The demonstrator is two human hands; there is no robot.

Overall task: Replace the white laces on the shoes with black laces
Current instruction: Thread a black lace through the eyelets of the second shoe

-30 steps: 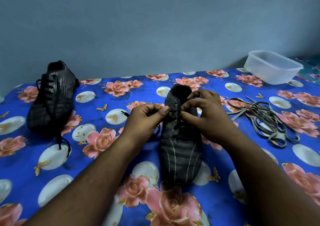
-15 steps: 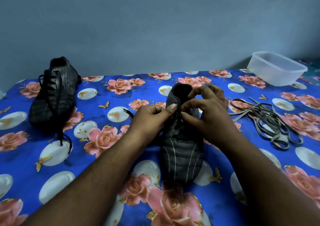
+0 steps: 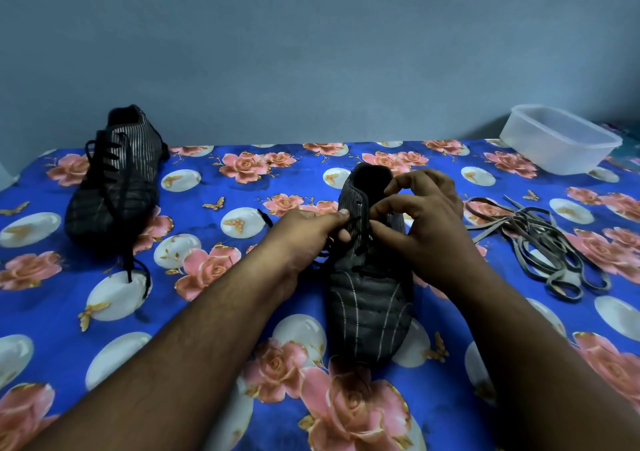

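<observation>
The shoe being laced [image 3: 369, 298] lies near the middle of the table [image 3: 214, 312], toe toward the near edge, and both hands work at its upper eyelets. The left hand [image 3: 304, 236] pinches the black lace [image 3: 351, 223] between thumb and curled fingers; the right hand [image 3: 424, 229] has thumb and forefinger closed narrowly at the eyelet row, though whether they hold the lace tip I cannot tell. To do this step well, I judge the tip should be fed straight through, then pulled snug and flat with no twist. The finished shoe [image 3: 116, 187] rests near the far left corner, the removed white laces [image 3: 540, 239] toward the right edge
</observation>
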